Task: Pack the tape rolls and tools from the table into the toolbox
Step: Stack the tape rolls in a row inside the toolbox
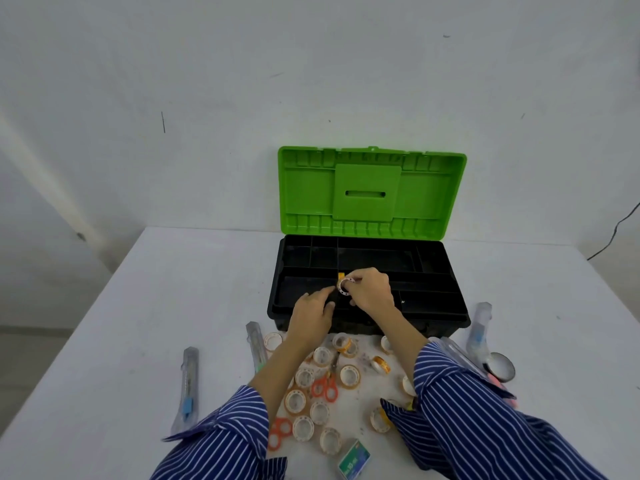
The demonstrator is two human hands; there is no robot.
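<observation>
A black toolbox with a raised green lid stands open on the white table. Over its front tray my right hand grips a small tape roll with a white core and yellow tape. My left hand reaches in from the left, its fingertips pinching the roll's edge or its loose tape end. Several more small tape rolls lie scattered on the table in front of the toolbox. Orange-handled scissors lie among them, and a second orange pair sits beside my left sleeve.
Packaged cutters lie at the left, near my left forearm and at the right. A dark tape roll sits far right. A green staple box lies at the near edge. A wall stands behind the table.
</observation>
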